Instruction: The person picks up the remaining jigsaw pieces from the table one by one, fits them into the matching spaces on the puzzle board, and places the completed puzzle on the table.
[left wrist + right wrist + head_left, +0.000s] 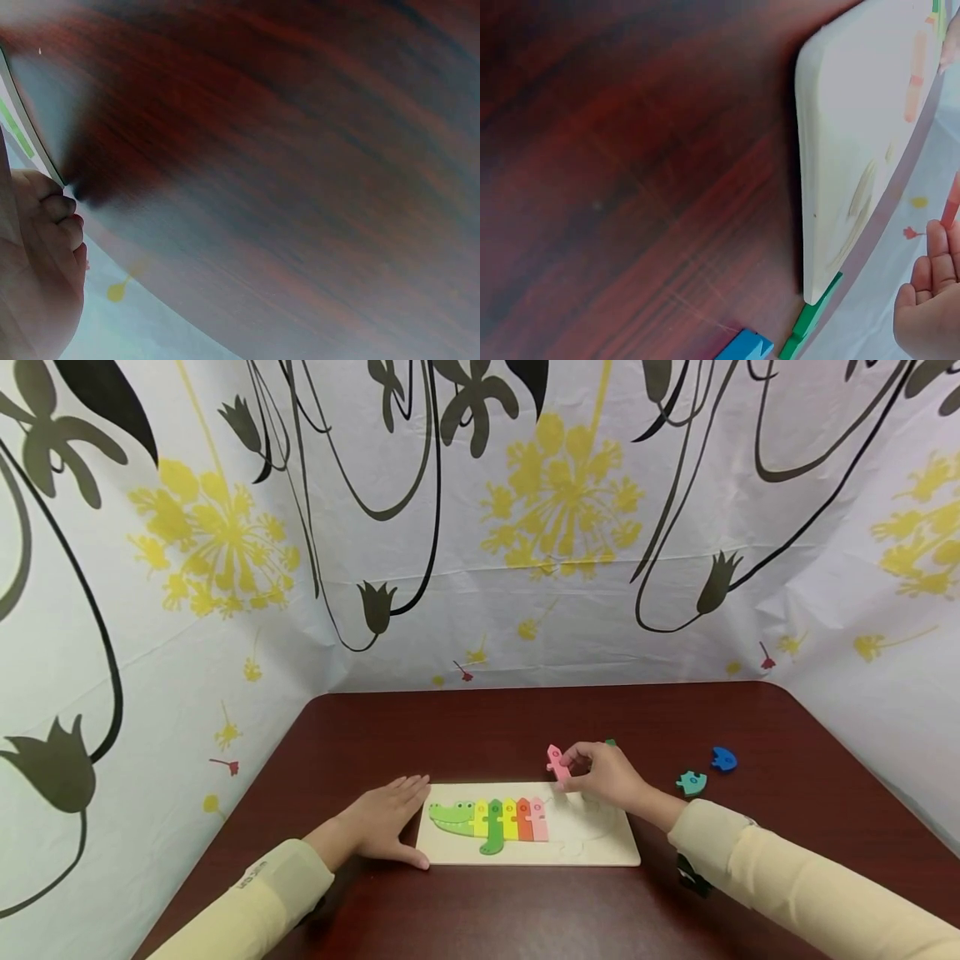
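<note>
Head view: pink piece (555, 760) juts left from the pinching right hand (609, 779).

This is a small screened-off table nook, its wider building impossible to tell, for a white sheet (450, 547) printed with yellow flower heads (564, 502) and dark grey-green tulips (377, 607) hangs behind and along both sides of a dark reddish-brown wood-grained tabletop (450, 731) with rounded far corners.

Readable text: none | crocodile puzzle pieces (495, 817): small round marks, too small to read | pink piece (555, 761): mark likewise unclear | left sleeve (279, 887): dark print, illegible
</note>
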`<state>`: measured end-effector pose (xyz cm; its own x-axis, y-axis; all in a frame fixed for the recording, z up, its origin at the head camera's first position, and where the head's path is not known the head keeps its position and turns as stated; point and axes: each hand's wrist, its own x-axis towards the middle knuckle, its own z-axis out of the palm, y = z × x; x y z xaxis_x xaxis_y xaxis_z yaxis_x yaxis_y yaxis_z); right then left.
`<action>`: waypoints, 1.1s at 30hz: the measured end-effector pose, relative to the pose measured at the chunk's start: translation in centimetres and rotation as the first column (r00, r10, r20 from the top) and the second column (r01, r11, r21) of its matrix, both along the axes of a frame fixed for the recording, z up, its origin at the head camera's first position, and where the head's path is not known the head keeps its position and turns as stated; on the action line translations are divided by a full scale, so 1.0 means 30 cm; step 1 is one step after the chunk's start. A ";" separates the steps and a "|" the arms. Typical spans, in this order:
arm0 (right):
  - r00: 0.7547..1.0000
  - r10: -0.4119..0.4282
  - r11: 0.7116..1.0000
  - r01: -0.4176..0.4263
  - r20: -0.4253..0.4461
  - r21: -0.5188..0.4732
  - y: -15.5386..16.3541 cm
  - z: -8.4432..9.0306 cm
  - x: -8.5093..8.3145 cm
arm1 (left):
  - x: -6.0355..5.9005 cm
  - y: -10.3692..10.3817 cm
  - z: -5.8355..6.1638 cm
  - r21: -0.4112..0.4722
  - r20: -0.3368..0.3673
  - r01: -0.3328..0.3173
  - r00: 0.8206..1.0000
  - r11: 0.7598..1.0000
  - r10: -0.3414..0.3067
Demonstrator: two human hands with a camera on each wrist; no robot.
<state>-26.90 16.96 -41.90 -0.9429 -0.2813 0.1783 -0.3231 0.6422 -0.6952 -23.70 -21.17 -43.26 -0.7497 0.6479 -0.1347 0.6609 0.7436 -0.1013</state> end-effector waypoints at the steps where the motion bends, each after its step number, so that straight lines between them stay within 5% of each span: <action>1: 1.000 0.000 1.000 0.000 0.000 -0.001 0.000 0.000 0.006 | 0.001 0.000 -0.001 0.000 0.002 -0.002 1.000 1.000 0.002; 33: 0.998 -0.017 1.000 0.017 0.066 -0.012 -0.010 -0.009 0.140 | -0.007 -0.008 -0.004 0.003 0.011 -0.013 1.000 1.000 0.013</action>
